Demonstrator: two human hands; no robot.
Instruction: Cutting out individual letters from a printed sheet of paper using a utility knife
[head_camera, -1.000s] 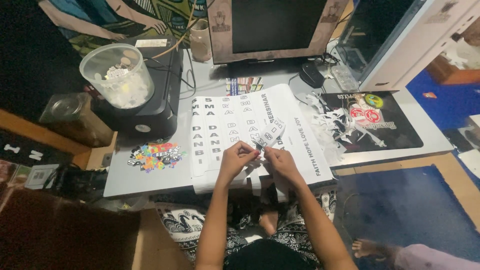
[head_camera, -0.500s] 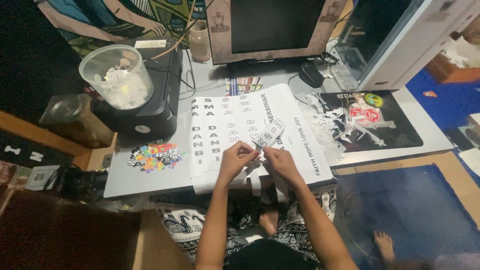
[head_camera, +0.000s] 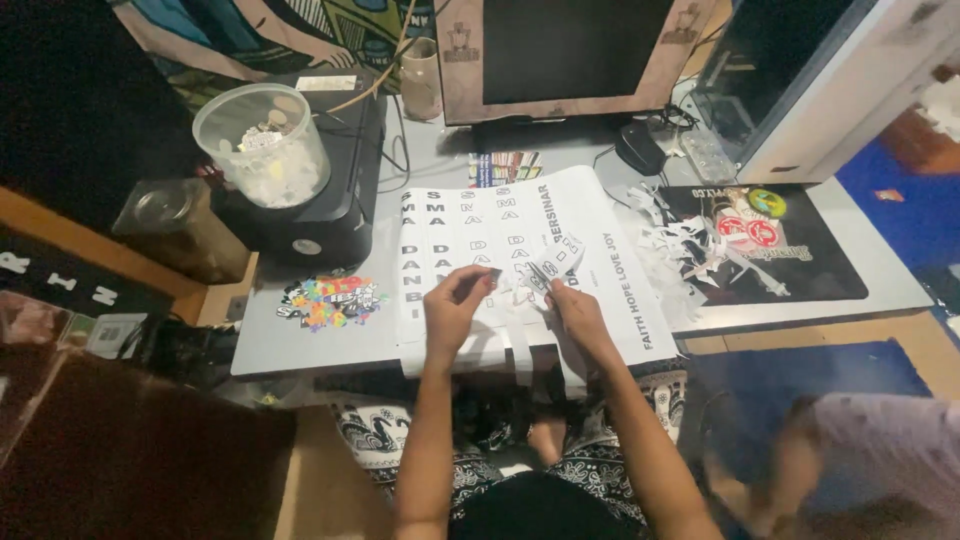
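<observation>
A: Where does the single head view look from?

B: From above the seated person, facing steeply down at the grey table, fairly near.

A: How does the scene lie?

B: Forearms enter from six o'clock; the monitor stands at twelve. No second view shares the scene.

Left hand and right hand pinched, forearms converging.

A dark, pink-framed rectangular monitor screen stands at the desk's back. A large white sheet of black-lettered labels lies centre, a multicoloured sticker left of it.
</observation>
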